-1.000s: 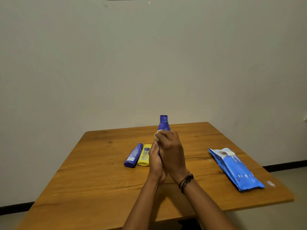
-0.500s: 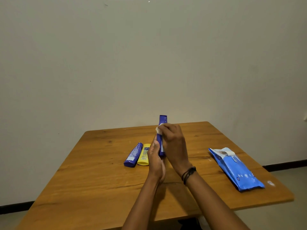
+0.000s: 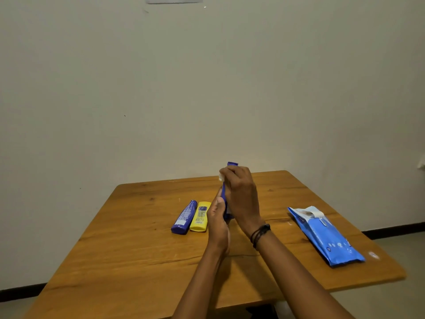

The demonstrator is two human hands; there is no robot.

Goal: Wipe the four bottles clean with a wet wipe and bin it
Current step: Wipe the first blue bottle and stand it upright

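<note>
Left hand [image 3: 218, 224] grips the base of a slim, glossy blue bottle [image 3: 232, 164]; right hand [image 3: 241, 196] curls a white wipe [image 3: 221, 177] round its top. A yellow bottle [image 3: 200, 217] lies left of them on the wooden bench [image 3: 138, 261].

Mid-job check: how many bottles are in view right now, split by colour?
Blue bottles: 2, the lying blue bottle and the held blue bottle, gripped by the left hand while the right hand holds the wet wipe on it.
Yellow bottle: 1, lying beside the blue one.
Total: 3 bottles in view; a fourth does not show.
</note>
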